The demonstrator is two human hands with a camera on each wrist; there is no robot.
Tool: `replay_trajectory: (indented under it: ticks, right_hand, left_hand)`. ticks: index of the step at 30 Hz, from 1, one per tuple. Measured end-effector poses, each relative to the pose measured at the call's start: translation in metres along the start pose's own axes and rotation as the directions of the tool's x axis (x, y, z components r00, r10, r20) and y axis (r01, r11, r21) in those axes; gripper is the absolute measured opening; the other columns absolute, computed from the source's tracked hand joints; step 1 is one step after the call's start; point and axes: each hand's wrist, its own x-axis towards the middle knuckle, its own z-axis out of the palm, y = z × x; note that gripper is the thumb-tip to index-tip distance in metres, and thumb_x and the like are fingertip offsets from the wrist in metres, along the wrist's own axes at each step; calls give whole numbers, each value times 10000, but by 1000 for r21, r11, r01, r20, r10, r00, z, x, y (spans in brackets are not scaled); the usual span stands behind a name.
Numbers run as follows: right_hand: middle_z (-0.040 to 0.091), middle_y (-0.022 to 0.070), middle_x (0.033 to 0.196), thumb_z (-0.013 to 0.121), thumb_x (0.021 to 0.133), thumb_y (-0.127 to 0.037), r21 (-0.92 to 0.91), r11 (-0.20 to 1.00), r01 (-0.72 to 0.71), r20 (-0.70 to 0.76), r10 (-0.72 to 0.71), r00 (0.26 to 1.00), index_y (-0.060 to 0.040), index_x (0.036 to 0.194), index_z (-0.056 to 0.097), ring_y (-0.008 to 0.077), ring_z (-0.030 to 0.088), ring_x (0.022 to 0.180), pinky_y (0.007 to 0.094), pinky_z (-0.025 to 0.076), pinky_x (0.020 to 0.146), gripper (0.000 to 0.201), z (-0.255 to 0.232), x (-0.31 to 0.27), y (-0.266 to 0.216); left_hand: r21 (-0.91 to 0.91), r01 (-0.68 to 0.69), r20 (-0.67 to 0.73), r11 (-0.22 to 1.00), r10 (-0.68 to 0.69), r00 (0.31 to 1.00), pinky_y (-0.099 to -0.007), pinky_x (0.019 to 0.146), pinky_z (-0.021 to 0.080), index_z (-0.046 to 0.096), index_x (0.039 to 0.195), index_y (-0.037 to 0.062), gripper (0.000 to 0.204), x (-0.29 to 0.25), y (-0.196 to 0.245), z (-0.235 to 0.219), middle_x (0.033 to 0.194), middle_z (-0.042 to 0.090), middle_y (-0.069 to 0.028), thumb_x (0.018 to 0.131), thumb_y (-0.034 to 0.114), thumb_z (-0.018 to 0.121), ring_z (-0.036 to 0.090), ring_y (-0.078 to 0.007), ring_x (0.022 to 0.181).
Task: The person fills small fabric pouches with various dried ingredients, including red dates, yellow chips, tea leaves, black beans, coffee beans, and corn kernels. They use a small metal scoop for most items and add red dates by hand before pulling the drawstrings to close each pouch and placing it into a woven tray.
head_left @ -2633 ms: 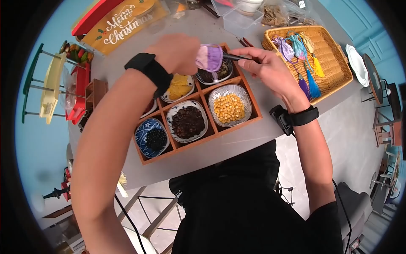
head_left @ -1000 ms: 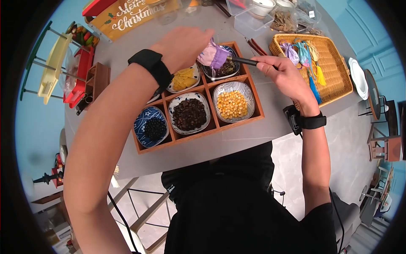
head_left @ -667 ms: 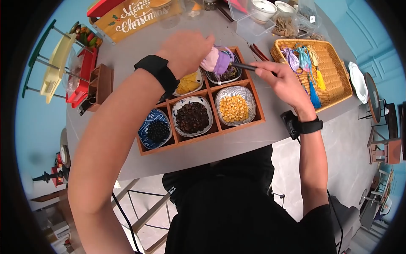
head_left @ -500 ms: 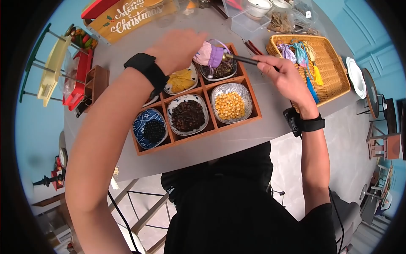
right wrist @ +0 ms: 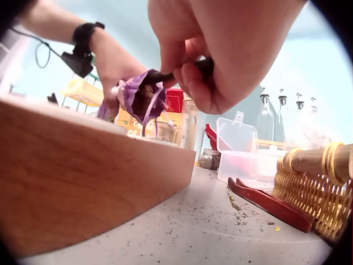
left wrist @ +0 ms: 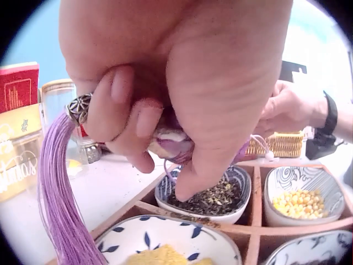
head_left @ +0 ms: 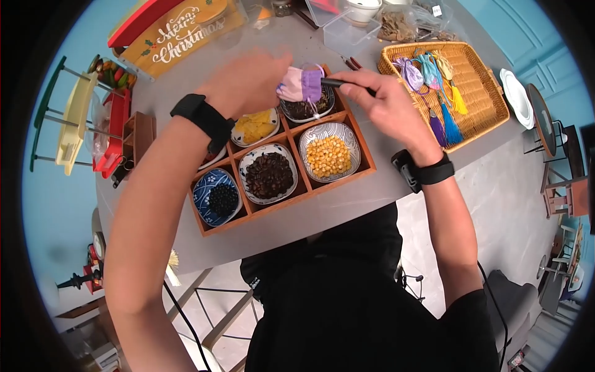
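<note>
My left hand [head_left: 251, 80] pinches a pink and purple drawstring pouch [head_left: 302, 87] above the far right corner of a divided wooden tray [head_left: 367, 149]. A purple tassel [left wrist: 58, 187] with a metal bead hangs from the pouch by the left fingers. My right hand [head_left: 390, 105] grips a thin black-handled tool [head_left: 338, 82], its end hidden inside the pouch mouth [right wrist: 146, 102]. Under the pouch stands a dish of dark dried herb bits [left wrist: 207, 199]. Around it are dishes of yellow pieces [head_left: 254, 128], corn kernels [head_left: 328, 156], dark brown beans [head_left: 269, 175] and black beans [head_left: 223, 199].
To the right, a wicker basket [head_left: 493, 108] holds several small tasselled pouches. Red-handled tongs [right wrist: 270, 204] lie between it and the tray, near scattered herb crumbs. A clear plastic box [head_left: 347, 34] and a Merry Christmas board [head_left: 180, 40] stand at the back.
Half a second ago the tool's brass-coloured collar showed outside the pouch mouth; now it is hidden. My right hand has come closer to the pouch, and the tool reaches deeper in.
</note>
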Motion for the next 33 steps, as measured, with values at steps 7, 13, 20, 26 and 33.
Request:
replay_trajectory:
  ticks: [7, 13, 20, 26, 33]
  right_hand:
    - [533, 140, 742, 599, 884, -33, -360, 931, 61, -102, -104, 989, -40, 1090, 686, 272, 531, 630, 373, 419, 595, 224, -9, -22, -2]
    - [518, 149, 751, 597, 885, -44, -345, 931, 121, -97, -164, 982, -62, 1104, 680, 308, 539, 654, 398, 430, 619, 235, 3, -12, -15]
    - [521, 157, 772, 595, 880, -37, -456, 884, 106, -88, -163, 983, -84, 1107, 677, 340, 546, 676, 419, 439, 640, 246, -4, -21, -4]
    - [529, 152, 774, 601, 876, -29, -411, 905, 110, -93, -161, 983, -67, 1113, 676, 332, 554, 679, 411, 443, 643, 251, 2, -18, -19]
    - [521, 152, 764, 595, 890, -41, -459, 884, 87, -77, -137, 988, -46, 1109, 676, 322, 547, 688, 402, 441, 655, 233, -8, -23, -7]
  left_hand:
    - [14, 22, 130, 1000, -24, 991, -475, 752, 494, 559, 1023, 22, 294, -3, -13, -3, 898, 652, -203, 758, 86, 668, 617, -405, 894]
    - [-32, 89, 186, 996, -81, 979, -473, 765, 493, 554, 1019, 15, 294, 5, -4, -19, 901, 647, -218, 754, 79, 663, 615, -406, 913]
    - [-44, 29, 142, 999, -23, 990, -473, 752, 484, 541, 987, 2, 277, -3, -9, -18, 894, 648, -225, 741, 67, 651, 617, -418, 897]
    - [-50, 56, 166, 997, -47, 985, -470, 755, 487, 546, 979, 2, 263, 1, -5, -15, 885, 651, -222, 751, 80, 653, 622, -412, 892]
    - [6, 64, 196, 998, -64, 979, -469, 762, 494, 565, 996, 14, 272, 8, -9, -13, 896, 655, -223, 783, 139, 680, 628, -398, 901]
